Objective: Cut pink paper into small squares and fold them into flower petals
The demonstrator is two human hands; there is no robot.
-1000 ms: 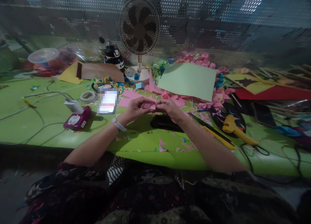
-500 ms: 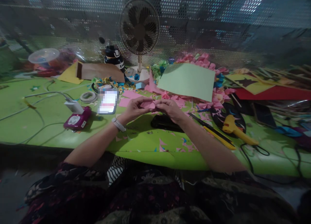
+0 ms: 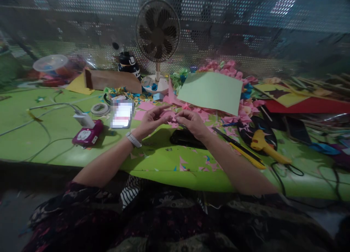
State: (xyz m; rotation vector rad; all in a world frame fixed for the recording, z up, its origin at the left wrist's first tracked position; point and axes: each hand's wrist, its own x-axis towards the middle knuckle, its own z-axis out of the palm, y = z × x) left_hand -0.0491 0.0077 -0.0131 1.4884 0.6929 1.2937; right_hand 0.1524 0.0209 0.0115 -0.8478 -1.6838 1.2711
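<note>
A small piece of pink paper [image 3: 171, 114] is pinched between both hands above the green table [image 3: 155, 159]. My left hand [image 3: 153, 120], with a white band on its wrist, grips the paper's left side between thumb and fingers. On the right side, my right hand [image 3: 191, 122] holds it in a pinch. A black object [image 3: 182, 137] lies below the hands, partly hidden by my right hand and forearm. Pink paper sheets and scraps [image 3: 146, 106] are spread behind the hands.
A lit phone [image 3: 122, 114], tape roll [image 3: 100, 109] and purple power adapter [image 3: 88, 133] lie left. Right are a yellow cutter [image 3: 247, 155] and a yellow glue gun [image 3: 269, 150] with its cable. Behind stand a fan [image 3: 158, 35] and a pale green sheet [image 3: 210, 91].
My left hand's fingers have shifted and spread slightly, with the thumb now extended along the pink paper. The paper's pose between the hands has changed a little. My right hand has barely moved.
</note>
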